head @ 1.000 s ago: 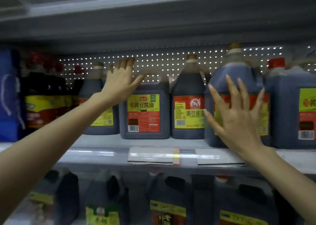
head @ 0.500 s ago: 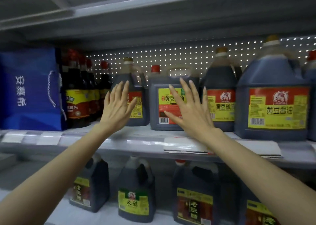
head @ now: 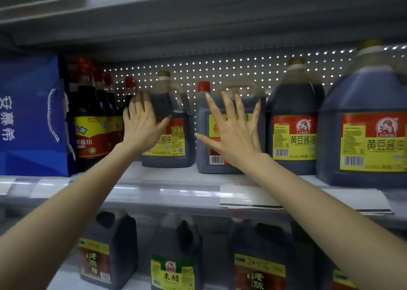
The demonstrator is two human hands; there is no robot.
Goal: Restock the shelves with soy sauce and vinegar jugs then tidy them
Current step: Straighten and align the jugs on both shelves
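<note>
Eng: Okay, your right hand [head: 235,131] has come off the big gold-capped jug [head: 363,124] at far right and is now in front of the red-capped jug [head: 203,122]. Fingers straight, fanned wide, nothing gripped.

Op: Left?

Eng: Your left hand [head: 143,122] has slid left onto the front of the small gold-capped jug [head: 174,144]. Fingers straight and close together, thumb out, no grip either. Contact looks likely on both, but the head view can't confirm it.

Op: Where do the jugs stand?

Eng: All upright on the middle shelf [head: 154,190]. Those two sit back from the edge, side by side with a narrow gap. The next gold-capped jug [head: 295,124] is just beside the red-capped one, and the big one stands nearer the front. Below, vinegar jugs [head: 176,252] fill the lower shelf.

Op: Meaning?

Eng: Stocking here looks done. You're tidying, working leftward along the row. My read is that you push or square up this pair next. Watch the small jug, since it stands near the soy sauce bottles [head: 92,122].
</note>
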